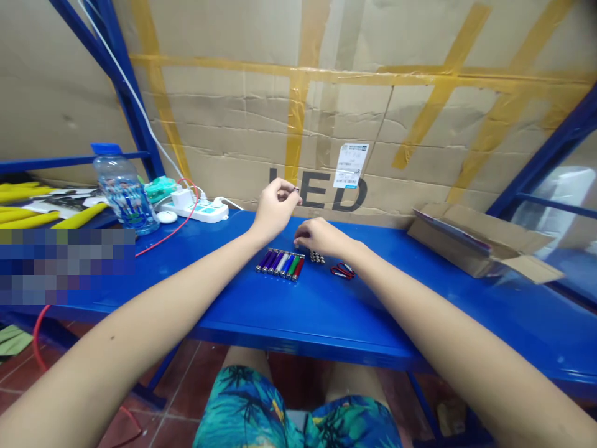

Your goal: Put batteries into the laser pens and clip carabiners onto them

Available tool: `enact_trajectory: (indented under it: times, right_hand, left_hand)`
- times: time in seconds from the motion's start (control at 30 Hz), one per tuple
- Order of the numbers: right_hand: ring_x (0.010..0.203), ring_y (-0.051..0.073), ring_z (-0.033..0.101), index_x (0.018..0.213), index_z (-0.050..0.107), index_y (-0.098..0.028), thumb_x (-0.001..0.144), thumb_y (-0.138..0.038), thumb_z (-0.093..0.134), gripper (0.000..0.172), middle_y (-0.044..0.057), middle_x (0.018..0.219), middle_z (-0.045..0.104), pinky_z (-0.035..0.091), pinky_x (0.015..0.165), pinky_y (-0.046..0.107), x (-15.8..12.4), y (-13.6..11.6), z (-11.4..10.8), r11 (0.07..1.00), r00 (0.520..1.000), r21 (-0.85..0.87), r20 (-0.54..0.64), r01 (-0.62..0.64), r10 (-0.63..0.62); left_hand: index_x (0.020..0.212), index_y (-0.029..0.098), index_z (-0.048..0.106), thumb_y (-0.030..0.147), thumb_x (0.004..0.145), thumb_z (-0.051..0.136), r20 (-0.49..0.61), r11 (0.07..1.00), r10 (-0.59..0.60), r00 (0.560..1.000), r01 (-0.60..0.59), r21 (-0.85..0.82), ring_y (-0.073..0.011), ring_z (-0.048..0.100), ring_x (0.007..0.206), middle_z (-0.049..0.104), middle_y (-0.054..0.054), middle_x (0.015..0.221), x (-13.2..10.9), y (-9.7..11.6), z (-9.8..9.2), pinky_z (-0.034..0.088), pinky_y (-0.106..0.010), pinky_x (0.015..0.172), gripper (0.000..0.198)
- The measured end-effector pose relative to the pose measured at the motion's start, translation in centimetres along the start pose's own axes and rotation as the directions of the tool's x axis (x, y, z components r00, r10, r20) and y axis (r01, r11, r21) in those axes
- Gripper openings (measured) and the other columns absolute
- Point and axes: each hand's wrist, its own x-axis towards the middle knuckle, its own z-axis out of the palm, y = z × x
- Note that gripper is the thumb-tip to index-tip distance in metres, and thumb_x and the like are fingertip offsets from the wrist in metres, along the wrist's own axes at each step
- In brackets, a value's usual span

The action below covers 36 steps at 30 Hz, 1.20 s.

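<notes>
My left hand (274,210) is raised above the table, thumb and fingers pinched on a small dark, shiny piece too small to name. Lower and to its right, my right hand (321,238) is closed, fingertips together just over the tabletop; what they hold, if anything, is too small to make out. Beneath the hands lies a neat row of slim metal tubes (280,264) with silver ends, in purple, blue, silver, green and red. Several small silver metal pieces (318,257) are grouped below my right hand. Red and dark carabiner clips (343,270) lie beside my right wrist.
On the blue table (280,311), a water bottle (125,190) and a white power strip (205,211) with plugs stand at left. A red cable (163,239) crosses there. An open cardboard box (476,242) sits at right. A large taped carton (261,124) walls off the back.
</notes>
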Motion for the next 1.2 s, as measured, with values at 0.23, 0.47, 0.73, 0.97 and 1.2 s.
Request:
enact_trajectory:
  times: [0.23, 0.47, 0.73, 0.97, 1.2]
  right_hand:
    - [0.077, 0.020, 0.063, 0.077, 0.066, -0.016, 0.084, -0.008, 0.053, 0.016, 0.012, 0.086, 0.073, 0.042, 0.069, 0.031, 0.0, 0.1, 1.0, 1.000, 1.000, 0.004, 0.027, -0.003, 0.003]
    - [0.060, 0.014, 0.057, 0.085, 0.050, -0.020, 0.094, -0.022, 0.049, 0.009, 0.002, 0.072, 0.062, 0.044, 0.062, 0.029, -4.4, 2.7, -2.4, 0.887, 0.895, 0.461, -0.381, -0.032, 0.230]
    - [0.066, 0.015, 0.056, 0.087, 0.048, -0.021, 0.095, -0.024, 0.046, 0.010, 0.001, 0.072, 0.060, 0.043, 0.067, 0.031, -5.2, 1.8, -1.4, 0.912, 0.874, 0.404, -0.466, 0.071, 0.138]
    - [0.061, 0.013, 0.055, 0.084, 0.048, -0.021, 0.092, -0.022, 0.050, 0.009, 0.000, 0.071, 0.059, 0.044, 0.062, 0.029, -4.8, 2.0, -1.3, 0.812, 0.892, 0.571, -0.421, 0.119, 0.166]
    - [0.058, 0.013, 0.055, 0.074, 0.049, -0.021, 0.095, -0.025, 0.048, 0.021, 0.001, 0.066, 0.060, 0.042, 0.059, 0.029, -5.1, 2.0, -1.9, 0.855, 0.915, 0.513, -0.377, 0.081, 0.140]
  left_hand:
    - [0.101, 0.022, 0.045, 0.020, 0.097, 0.046, 0.126, 0.982, -0.168, 0.978, 0.177, -0.065, -0.0096, 0.065, 0.064, 0.063, -0.001, 0.086, -0.3, -0.3, 0.5, 0.050, -0.020, 0.048, 0.004]
    - [0.098, 0.023, 0.045, 0.020, 0.097, 0.046, 0.351, 0.995, -0.070, 0.934, 0.039, 0.095, -0.0087, 0.055, 0.057, 0.061, 0.001, 0.078, -1.9, 0.0, 1.1, 0.045, -0.023, 0.054, 0.003]
    - [0.094, 0.020, 0.049, 0.021, 0.096, 0.047, 0.495, 0.933, 0.141, 0.858, -0.282, 0.223, -0.0134, 0.057, 0.072, 0.059, 0.001, 0.079, -3.4, 0.9, 1.7, 0.043, -0.028, 0.069, 0.003]
    - [0.095, 0.019, 0.051, 0.026, 0.098, 0.045, 0.489, 0.908, 0.154, 0.859, -0.318, 0.273, -0.0149, 0.056, 0.073, 0.060, -0.001, 0.081, -3.4, 1.1, 1.5, 0.041, -0.028, 0.067, 0.010]
    - [0.080, 0.017, 0.057, 0.027, 0.100, 0.039, 0.462, 0.888, 0.075, 0.884, -0.269, 0.372, -0.0167, 0.057, 0.074, 0.063, -0.003, 0.077, -3.5, 1.9, 2.0, 0.041, -0.031, 0.071, 0.029]
